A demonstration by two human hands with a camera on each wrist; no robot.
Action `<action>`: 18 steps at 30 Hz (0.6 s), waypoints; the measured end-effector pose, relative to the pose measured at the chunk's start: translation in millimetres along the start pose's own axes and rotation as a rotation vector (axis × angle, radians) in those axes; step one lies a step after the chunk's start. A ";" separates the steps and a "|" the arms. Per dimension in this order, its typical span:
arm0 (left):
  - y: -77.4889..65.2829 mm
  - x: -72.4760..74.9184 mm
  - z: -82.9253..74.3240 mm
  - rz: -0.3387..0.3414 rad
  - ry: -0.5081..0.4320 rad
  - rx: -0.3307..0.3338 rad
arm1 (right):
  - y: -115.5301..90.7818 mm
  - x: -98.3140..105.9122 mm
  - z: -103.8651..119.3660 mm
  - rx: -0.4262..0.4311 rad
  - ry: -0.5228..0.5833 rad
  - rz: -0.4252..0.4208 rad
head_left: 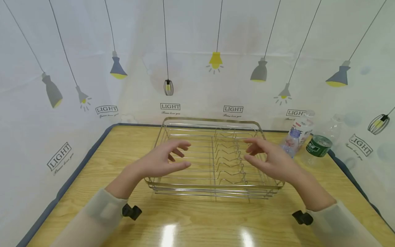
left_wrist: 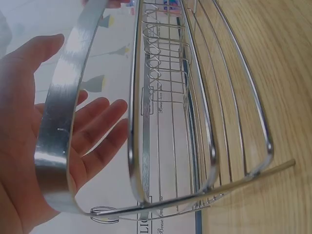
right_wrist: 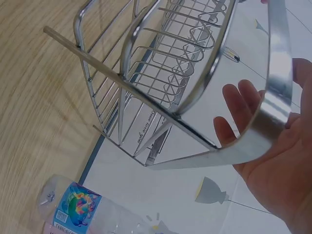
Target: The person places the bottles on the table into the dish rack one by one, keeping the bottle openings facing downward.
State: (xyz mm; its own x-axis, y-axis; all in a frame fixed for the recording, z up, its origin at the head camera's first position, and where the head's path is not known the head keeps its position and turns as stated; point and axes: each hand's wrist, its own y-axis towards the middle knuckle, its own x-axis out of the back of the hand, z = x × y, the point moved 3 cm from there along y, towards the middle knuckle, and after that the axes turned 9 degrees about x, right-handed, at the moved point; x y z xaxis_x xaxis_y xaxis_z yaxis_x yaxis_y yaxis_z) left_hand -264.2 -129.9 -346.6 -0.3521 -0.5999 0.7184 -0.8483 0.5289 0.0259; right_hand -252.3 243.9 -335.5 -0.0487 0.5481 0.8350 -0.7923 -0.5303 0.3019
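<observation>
A metal wire dish rack (head_left: 213, 186) stands on the wooden table, with a flat band for a rim and a row of zigzag wire dividers (head_left: 229, 161) in its right half. Over its left side hovers my left hand (head_left: 165, 159), fingers loosely bent and holding nothing. My right hand (head_left: 271, 159) is over the right side in a mirrored pose, its grasp likewise free of any object. In the left wrist view the rack's rim (left_wrist: 66, 107) passes in front of the left palm. The right wrist view has the rim (right_wrist: 273, 102) crossing before the right hand's fingers.
Several plastic bottles stand at the back right of the table, one with a green label (head_left: 319, 145) and a smaller one with a blue label (head_left: 291, 140). A white curtain printed with lamps (head_left: 197, 68) encloses the table (head_left: 197, 219) at the back and sides.
</observation>
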 end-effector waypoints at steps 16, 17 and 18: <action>-7.2 -3.0 -3.6 0.048 -0.153 -0.011 | -31.4 49.8 -24.1 0.004 -0.029 -0.285; -7.6 -3.3 -4.4 0.050 -0.156 -0.013 | -34.9 56.0 -28.1 -0.004 -0.029 -0.312; -7.9 -3.6 -5.2 0.053 -0.159 -0.015 | -38.6 62.3 -33.1 -0.014 -0.026 -0.335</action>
State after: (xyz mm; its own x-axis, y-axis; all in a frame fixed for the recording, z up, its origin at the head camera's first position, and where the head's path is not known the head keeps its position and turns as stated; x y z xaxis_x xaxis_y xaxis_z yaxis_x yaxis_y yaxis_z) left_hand -254.2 -128.8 -345.7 -0.4553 -0.6577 0.6001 -0.8212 0.5706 0.0022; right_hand -244.9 319.9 -310.4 0.2314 0.6737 0.7018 -0.7698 -0.3143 0.5555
